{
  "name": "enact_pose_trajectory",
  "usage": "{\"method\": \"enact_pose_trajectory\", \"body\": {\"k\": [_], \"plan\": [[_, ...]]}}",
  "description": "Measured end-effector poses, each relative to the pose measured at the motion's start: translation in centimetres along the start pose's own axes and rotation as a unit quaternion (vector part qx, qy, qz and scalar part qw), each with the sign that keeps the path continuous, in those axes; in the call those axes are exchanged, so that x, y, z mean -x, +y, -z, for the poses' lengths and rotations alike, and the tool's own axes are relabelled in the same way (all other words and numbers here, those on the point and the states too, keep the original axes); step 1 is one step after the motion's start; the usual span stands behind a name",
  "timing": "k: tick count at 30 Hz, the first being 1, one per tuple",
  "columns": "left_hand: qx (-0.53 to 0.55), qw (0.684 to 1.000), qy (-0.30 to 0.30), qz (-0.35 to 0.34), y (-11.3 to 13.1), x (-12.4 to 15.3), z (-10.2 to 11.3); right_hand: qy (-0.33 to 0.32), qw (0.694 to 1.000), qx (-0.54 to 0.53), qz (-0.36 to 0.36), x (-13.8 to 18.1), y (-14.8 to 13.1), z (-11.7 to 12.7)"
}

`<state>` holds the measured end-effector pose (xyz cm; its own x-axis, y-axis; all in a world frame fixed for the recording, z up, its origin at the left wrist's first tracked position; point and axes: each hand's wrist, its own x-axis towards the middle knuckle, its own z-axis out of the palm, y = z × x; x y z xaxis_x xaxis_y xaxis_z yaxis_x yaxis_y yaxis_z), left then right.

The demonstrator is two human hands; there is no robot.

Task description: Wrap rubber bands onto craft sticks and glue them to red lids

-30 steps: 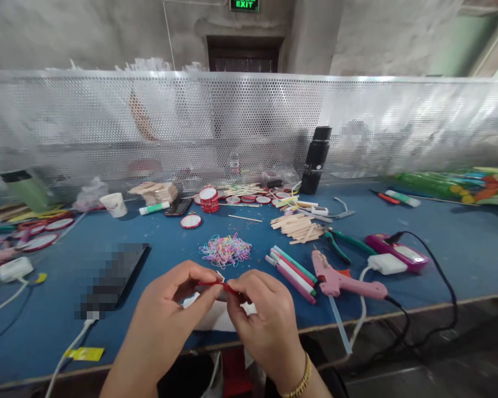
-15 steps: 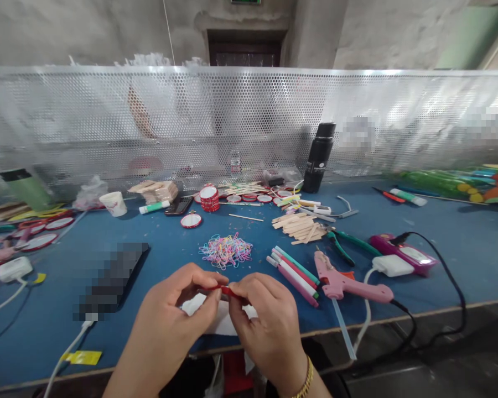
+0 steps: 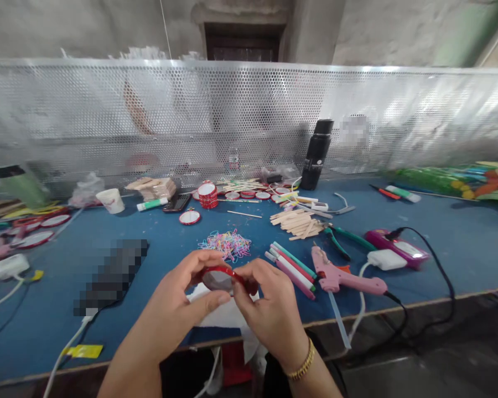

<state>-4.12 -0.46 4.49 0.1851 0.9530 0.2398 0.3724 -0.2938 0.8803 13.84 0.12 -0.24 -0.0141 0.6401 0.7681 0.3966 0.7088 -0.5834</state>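
Note:
Just above the table's front edge, both hands hold a small red-rimmed round disc (image 3: 218, 280) with a pale face, tilted toward me. My left hand (image 3: 180, 293) is closed on its left side, fingers behind the rim and thumb across the front. At the right side of the rim, my right hand (image 3: 268, 307) pinches with thumb and fingers, hiding that part. White paper (image 3: 213, 316) lies beneath the hands. Beyond them is a pile of pastel rubber bands (image 3: 228, 243). Another red-rimmed disc (image 3: 190, 217) rests farther back, near a red stack of similar pieces (image 3: 208, 195).
Markers (image 3: 294, 271), a pink glue gun (image 3: 344, 276) and green-handled pliers (image 3: 338, 243) lie to the right, with cables over the edge. Wooden sticks (image 3: 296, 223) and a black bottle (image 3: 317, 155) are farther back. At left lies a phone (image 3: 114, 276) on a cable.
The disc has turned from nearly edge-on to show its pale face. My left hand has opened wider around it, and my right fingers have shifted along the rim.

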Motion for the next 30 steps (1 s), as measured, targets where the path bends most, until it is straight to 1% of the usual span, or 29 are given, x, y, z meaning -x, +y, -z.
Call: {"method": "enact_pose_trajectory", "body": {"k": [4, 5, 6, 7, 9, 10, 12, 15, 17, 19, 21, 25, 30], "plan": [[-0.011, 1.0, -0.021, 0.019, -0.2, -0.4, 0.1, -0.014, 0.998, -0.043, -0.044, 0.6, -0.3, -0.4], [-0.023, 0.999, -0.017, 0.016, -0.3, -0.5, 0.2, -0.02, 0.997, -0.059, -0.054, 0.8, -0.3, -0.3], [-0.036, 0.999, 0.003, 0.011, -0.4, -0.5, 0.4, -0.028, 0.995, -0.075, -0.061, 0.9, -0.4, 0.0], [-0.044, 0.998, 0.038, 0.006, -0.7, -0.6, 0.7, -0.035, 0.994, -0.086, -0.065, 0.8, -0.5, 0.4], [-0.043, 0.99, 0.135, 0.007, -1.4, -0.8, 1.3, -0.047, 0.994, -0.078, -0.063, 0.3, -0.5, 1.7], [-0.034, 0.984, 0.173, 0.012, -1.9, -0.9, 1.6, -0.052, 0.996, -0.049, -0.057, -0.2, -0.5, 2.5], [-0.015, 0.977, 0.212, 0.015, -2.8, -1.1, 2.1, -0.058, 0.997, 0.035, -0.027, -1.6, -0.4, 4.1], [-0.013, 0.975, 0.223, 0.011, -3.7, -1.4, 2.4, -0.107, 0.984, 0.14, 0.012, -4.1, 0.0, 5.6], [-0.026, 0.974, 0.224, 0.008, -4.0, -1.5, 2.4, -0.165, 0.967, 0.192, 0.025, -5.7, 0.6, 5.7], [-0.032, 0.973, 0.227, 0.001, -4.3, -1.6, 2.3, -0.236, 0.945, 0.226, 0.024, -7.0, 1.4, 5.1], [-0.031, 0.973, 0.227, -0.007, -4.5, -1.6, 2.3, -0.29, 0.926, 0.24, -0.01, -8.1, 2.3, 4.2], [-0.045, 0.977, 0.208, -0.016, -4.6, -1.8, 2.2, -0.336, 0.908, 0.245, -0.061, -9.6, 3.9, 1.6], [-0.026, 0.979, 0.199, -0.029, -4.4, -1.8, 1.8, -0.371, 0.874, 0.293, -0.117, -9.7, 4.8, -1.8]]}}
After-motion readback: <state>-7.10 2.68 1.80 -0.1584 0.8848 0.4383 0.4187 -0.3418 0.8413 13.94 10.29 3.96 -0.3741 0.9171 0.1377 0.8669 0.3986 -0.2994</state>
